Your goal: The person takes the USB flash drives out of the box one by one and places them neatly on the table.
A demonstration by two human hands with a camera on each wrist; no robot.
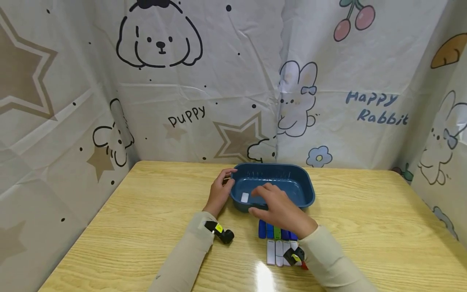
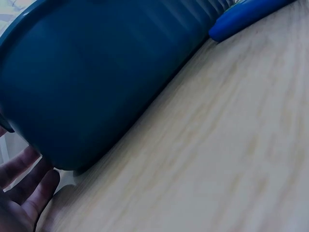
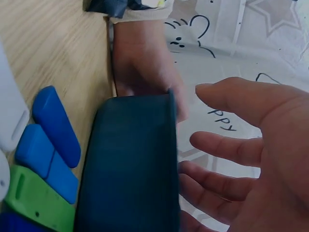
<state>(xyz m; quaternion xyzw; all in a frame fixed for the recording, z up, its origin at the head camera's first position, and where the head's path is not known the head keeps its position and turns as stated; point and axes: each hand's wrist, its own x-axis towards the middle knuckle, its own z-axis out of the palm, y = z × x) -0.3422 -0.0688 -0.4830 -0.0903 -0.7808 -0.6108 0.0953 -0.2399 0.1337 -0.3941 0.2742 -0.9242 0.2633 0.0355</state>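
Observation:
A dark blue plastic basin (image 1: 308,190) stands on the table, with a small white flat piece (image 1: 245,197) lying inside at its left end. My left hand (image 1: 219,190) touches the outside of that end, its fingers reaching along the wall and rim. In the left wrist view, the fingers (image 2: 41,191) lie fairly straight against the basin's lower corner. Over the basin's near side hovers my right hand (image 1: 279,205), fingers spread and slightly bent, holding nothing. Below it lies a row of blue sticks (image 1: 262,229) with a green stick (image 3: 38,198) among them; they look like USB sticks.
Nearer to me lies a second row of white sticks (image 1: 270,252), partly covered by the right wrist's camera (image 1: 294,256). A bit of red (image 1: 304,265) shows beside the sleeve. A printed curtain (image 1: 204,89) hangs behind the wooden table (image 1: 153,202).

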